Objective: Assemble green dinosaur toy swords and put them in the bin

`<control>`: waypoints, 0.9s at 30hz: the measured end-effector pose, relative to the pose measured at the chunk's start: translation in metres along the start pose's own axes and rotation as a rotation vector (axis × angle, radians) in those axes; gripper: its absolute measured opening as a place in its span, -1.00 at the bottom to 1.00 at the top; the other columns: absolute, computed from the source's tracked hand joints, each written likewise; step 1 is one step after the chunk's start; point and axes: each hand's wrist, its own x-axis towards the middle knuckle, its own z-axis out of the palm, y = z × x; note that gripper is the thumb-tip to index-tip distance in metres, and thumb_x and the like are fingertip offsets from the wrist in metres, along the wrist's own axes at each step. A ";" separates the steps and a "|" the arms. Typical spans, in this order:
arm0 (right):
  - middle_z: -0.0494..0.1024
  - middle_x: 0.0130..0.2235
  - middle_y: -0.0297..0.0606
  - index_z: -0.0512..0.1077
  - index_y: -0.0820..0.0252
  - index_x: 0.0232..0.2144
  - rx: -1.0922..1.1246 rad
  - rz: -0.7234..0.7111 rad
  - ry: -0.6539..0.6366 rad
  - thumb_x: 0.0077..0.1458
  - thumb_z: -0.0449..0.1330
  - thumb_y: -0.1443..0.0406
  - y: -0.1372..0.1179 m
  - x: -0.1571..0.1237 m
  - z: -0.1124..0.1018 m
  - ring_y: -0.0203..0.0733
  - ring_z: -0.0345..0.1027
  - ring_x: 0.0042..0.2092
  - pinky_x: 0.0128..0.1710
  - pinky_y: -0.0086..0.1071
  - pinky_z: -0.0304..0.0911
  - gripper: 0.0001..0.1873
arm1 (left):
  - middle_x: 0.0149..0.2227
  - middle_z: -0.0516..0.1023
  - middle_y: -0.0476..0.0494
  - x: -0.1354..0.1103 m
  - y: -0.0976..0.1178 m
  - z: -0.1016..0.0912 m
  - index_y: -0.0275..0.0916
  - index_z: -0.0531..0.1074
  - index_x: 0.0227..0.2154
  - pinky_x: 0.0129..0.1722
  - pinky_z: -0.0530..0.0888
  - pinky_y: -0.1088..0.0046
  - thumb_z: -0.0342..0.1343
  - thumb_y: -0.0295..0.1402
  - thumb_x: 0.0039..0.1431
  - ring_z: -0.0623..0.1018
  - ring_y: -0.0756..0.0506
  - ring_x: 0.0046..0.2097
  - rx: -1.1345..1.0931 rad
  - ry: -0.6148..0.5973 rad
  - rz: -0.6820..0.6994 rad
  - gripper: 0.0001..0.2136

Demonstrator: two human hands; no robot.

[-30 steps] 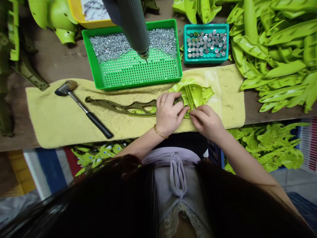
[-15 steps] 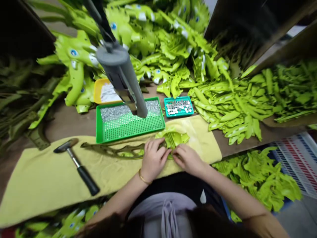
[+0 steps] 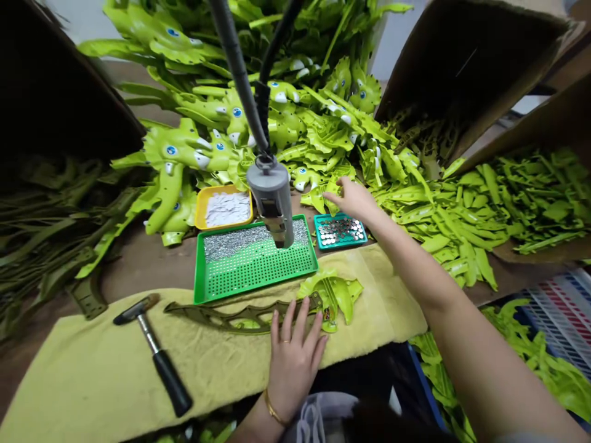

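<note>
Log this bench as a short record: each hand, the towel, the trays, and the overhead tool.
Left hand: open, empty, on the towel, fingertips just below the olive plastic strip
Right hand: open, empty, reaching above the teal tray, nearest the lime parts
Towel: also bears a lime plastic part and a hammer
Green tray: silver screws
Teal tray: silver studs
Overhead: hanging grey power screwdriver

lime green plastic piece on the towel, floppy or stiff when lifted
The lime green plastic piece will probably stay stiff: molded ribs brace its middle. It likely feels light for its size, being a thin shell. Its curved flanges may rock if pushed.
</note>
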 end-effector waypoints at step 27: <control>0.50 -0.37 -0.35 0.51 0.11 -0.35 0.257 -0.597 0.345 0.10 0.22 0.27 -0.041 -0.067 -0.114 -0.24 0.32 -0.22 -0.07 -0.20 0.27 -0.92 | 0.08 0.43 -0.34 0.091 0.010 -0.039 -0.22 0.34 0.08 0.11 0.41 0.02 0.12 -0.31 0.24 0.42 -0.26 0.13 -0.205 0.221 0.057 -0.64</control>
